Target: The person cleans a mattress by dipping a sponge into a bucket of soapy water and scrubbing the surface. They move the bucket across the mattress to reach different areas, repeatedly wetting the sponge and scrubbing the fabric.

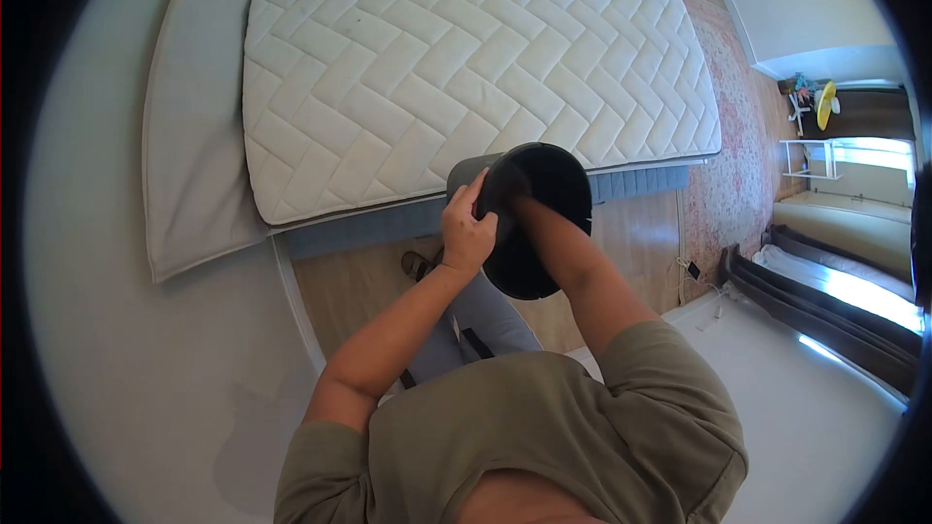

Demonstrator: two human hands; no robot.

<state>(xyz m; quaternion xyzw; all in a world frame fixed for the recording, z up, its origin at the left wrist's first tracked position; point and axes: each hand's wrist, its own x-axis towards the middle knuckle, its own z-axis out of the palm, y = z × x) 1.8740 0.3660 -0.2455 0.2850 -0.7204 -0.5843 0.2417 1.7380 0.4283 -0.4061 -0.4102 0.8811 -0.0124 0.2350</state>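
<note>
A black bin (558, 184) is held tilted in front of my body, its wide mouth turned toward me. My left hand (470, 231) grips its rim on the left side, fingers over the outside and thumb at the edge. Deep inside the bin is my right hand (515, 192), with the forearm crossing the opening. Its fingers are lost in the dark interior, so I cannot make out whether they hold anything. Just beyond the bin lies a bare white quilted mattress (456, 58).
The mattress rests on a blue-grey bed base (364, 234), beside a grey upholstered headboard (194, 126). A patterned rug (728, 126) lies at the right. Near it, a cable with a black device (692, 271) rests by the wall. Dark curtains (825, 301) hang at far right.
</note>
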